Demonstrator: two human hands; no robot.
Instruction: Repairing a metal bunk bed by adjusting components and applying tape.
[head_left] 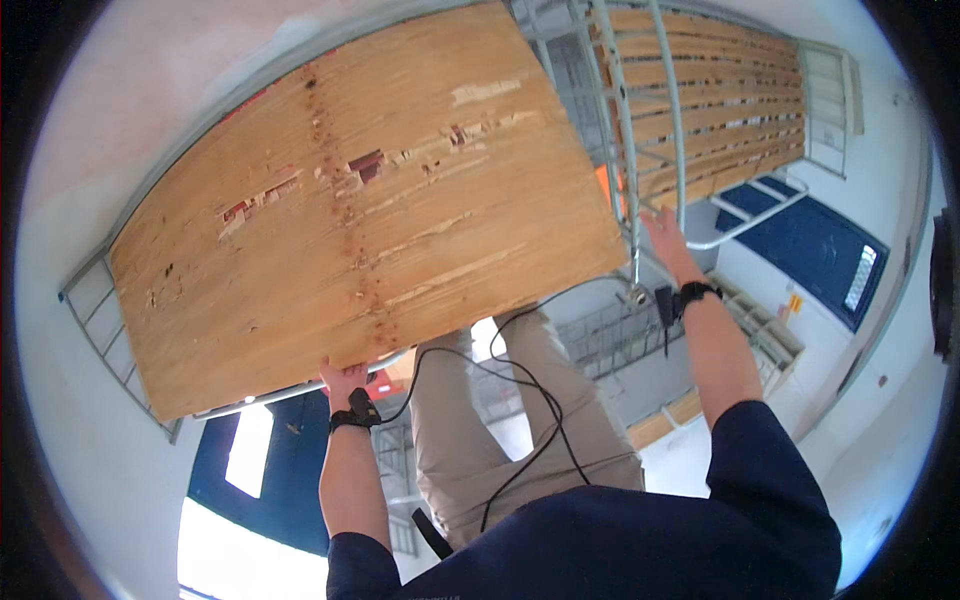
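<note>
Plywood board (390, 210), left grip (346, 377) at edge, right grip (667, 235) farther forward

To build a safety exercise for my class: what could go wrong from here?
The left hand is at the edge of the worn board, whose torn surface might give splinters. The right hand is close against the metal bars and might get pinched if they shifted. The black cable loops loosely over the trouser legs and could snag.

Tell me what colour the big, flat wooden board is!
The big, flat wooden board is orange-brown with dark reddish patches, best seen in the head view.
</note>
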